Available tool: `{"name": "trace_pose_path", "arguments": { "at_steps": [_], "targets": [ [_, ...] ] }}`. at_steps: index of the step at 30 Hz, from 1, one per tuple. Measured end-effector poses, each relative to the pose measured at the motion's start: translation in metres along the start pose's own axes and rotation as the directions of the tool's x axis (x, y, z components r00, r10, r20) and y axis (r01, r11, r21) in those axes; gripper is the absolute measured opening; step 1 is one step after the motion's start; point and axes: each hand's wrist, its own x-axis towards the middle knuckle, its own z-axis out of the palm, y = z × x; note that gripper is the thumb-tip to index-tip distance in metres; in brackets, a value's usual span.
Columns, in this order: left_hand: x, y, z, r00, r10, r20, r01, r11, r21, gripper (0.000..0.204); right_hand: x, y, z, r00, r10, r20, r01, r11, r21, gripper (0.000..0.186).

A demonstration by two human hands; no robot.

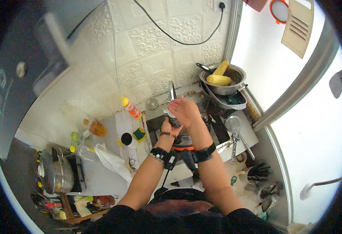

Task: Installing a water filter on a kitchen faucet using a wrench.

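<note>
- Dark cylindrical object (174, 121), perhaps a cup or jar, sits upright over the sink (155, 124), clasped between both hands just below the faucet (171, 90).
- Left hand (166, 127) wraps its grip around the object's lower left side, fingers closed on it.
- Right hand (184, 110) lies over the object's top, palm down and fingers curled; whether it clamps the object or only rests on it I cannot tell.
- Both wrists wear dark bands, and the forearms rise from the lower edge, close together.
- Left of the sink on the counter (100, 177): a green-and-yellow sponge (139, 134) near the sink rim, an orange bottle with a yellow cap (131, 107), a round dark-topped container (127, 139) and a white plastic bag (112, 160).
- Right of the sink, a skimmer ladle (233, 125) lies on the drainboard, near the right forearm.
- Behind it, a metal colander (229, 87) holds two ears of corn (219, 80), well apart from the hands.
- Embossed white wall runs close behind the faucet; a window frame bounds the right side.
- Far left, a steel pot (54, 171) stands on a burner.
</note>
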Motion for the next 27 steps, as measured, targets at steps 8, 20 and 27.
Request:
{"name": "trace_pose_path", "arguments": {
  "at_steps": [8, 20, 27],
  "targets": [
    [0.015, -0.005, 0.011, 0.997, -0.026, 0.077, 0.032, 0.997, -0.077, 0.045, 0.017, -0.035, 0.017, 0.991, -0.023, -0.13, -0.025, 0.934, -0.355, 0.04],
    [0.024, 0.033, -0.039, 0.946, 0.269, -0.181, -0.234, 0.953, 0.191, 0.066, 0.081, 0.099, -0.079, 0.999, -0.042, -0.034, 0.049, 0.96, 0.274, 0.034],
    [0.016, 0.012, -0.023, 0.977, 0.186, -0.101, -0.158, 0.958, 0.238, 0.064, 0.083, 0.079, -0.103, 0.982, 0.047, -0.182, 0.029, 0.919, 0.394, 0.035]
  ]
}}
